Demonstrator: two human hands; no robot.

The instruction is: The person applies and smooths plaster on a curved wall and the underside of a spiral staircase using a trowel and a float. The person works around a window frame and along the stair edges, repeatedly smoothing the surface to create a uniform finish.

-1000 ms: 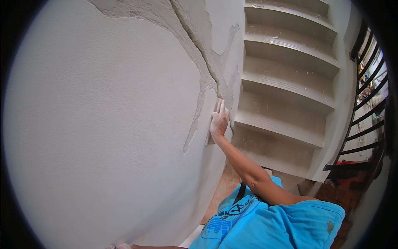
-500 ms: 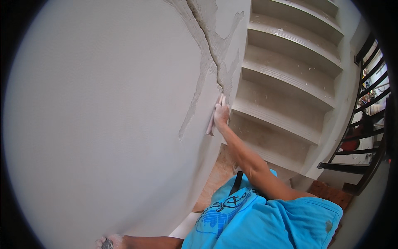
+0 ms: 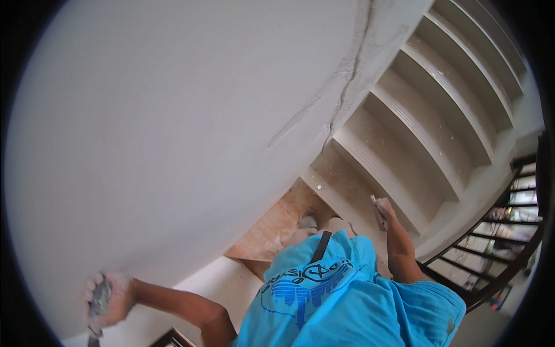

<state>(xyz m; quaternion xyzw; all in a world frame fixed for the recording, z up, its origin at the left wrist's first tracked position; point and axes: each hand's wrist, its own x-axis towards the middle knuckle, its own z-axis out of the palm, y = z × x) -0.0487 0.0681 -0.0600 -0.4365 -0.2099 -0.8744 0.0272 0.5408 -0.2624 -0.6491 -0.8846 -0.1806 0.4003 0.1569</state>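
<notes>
My left hand (image 3: 113,298), white with dust, is low on the left beside the pale wall. Its fingers wrap round a putty knife (image 3: 100,296) with a dark, smeared handle; part of the tool is cut off by the view's edge. On the right, my right hand (image 3: 388,208) is above the stairs, away from the wall. It grips a flat, narrow, dust-coated tool (image 3: 378,215), seen nearly edge-on, so its exact kind is unclear. A long crack (image 3: 351,84) runs down the wall, with rough grey scraped patches along it.
Pale stairs (image 3: 404,124) with scattered crumbs climb to the upper right. A dark railing (image 3: 485,260) curves along the right. Below lies a stained orange-brown landing (image 3: 272,222), where my shoe (image 3: 308,218) shows. A dark-framed object (image 3: 173,338) stands at the bottom.
My right hand has drawn the flat tool off the wall by the crack, out over the stairs. My left hand has come up further into view. The whole view has turned.
</notes>
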